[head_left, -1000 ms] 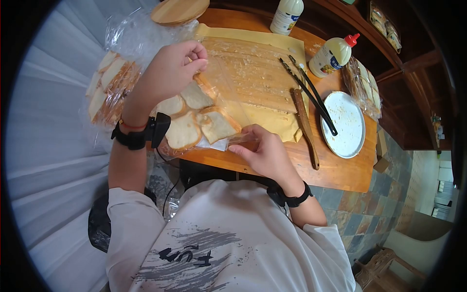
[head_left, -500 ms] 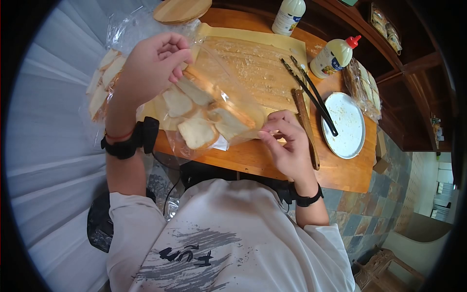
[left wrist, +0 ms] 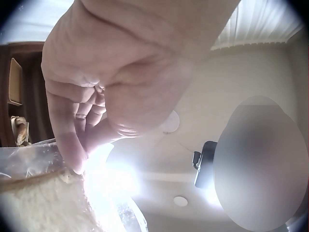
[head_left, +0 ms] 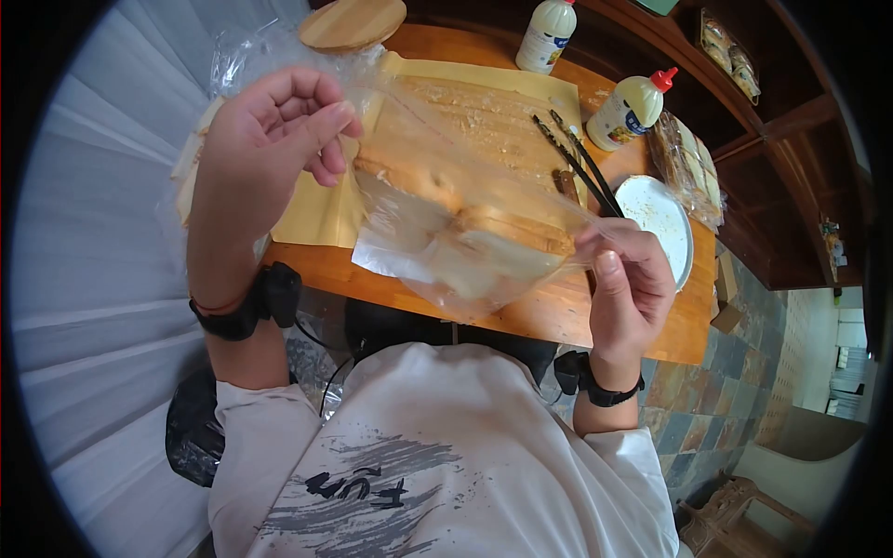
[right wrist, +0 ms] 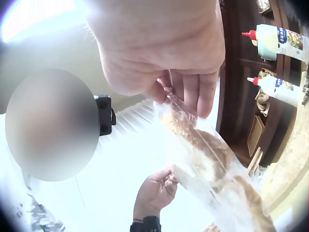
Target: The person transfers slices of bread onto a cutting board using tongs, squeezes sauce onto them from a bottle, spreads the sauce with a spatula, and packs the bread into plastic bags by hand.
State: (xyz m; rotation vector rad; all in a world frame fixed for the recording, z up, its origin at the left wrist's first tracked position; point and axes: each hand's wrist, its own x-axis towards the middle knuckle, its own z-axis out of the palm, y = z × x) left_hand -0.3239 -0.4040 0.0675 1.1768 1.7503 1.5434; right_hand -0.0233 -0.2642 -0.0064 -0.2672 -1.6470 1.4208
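Observation:
A clear plastic bag with bread slices (head_left: 502,251) in it hangs between the two hands, above the table's near edge. The left hand (head_left: 279,139) pinches one upper corner between thumb and index finger, its other fingers curled. At the opposite corner the right hand (head_left: 628,288) pinches gathered plastic. Crusts face up in the head view, and the pale faces look hazy through the film. In the left wrist view, the left hand (left wrist: 111,82) has bread (left wrist: 43,203) right below its fingertips. The right wrist view shows the bagged bread (right wrist: 198,150) below the right hand (right wrist: 169,53).
Behind the bag lies a long loaf (head_left: 484,116) on yellow paper (head_left: 321,209). Black tongs (head_left: 581,163) lean toward a white plate (head_left: 656,219). Two bottles (head_left: 547,39) (head_left: 625,113), wrapped bread (head_left: 688,167) and a round wooden board (head_left: 352,23) stand farther back.
The bag has been lifted and tilted, with its crusts turned upward. My right hand has moved right and my left hand slightly left, stretching the bag between them.

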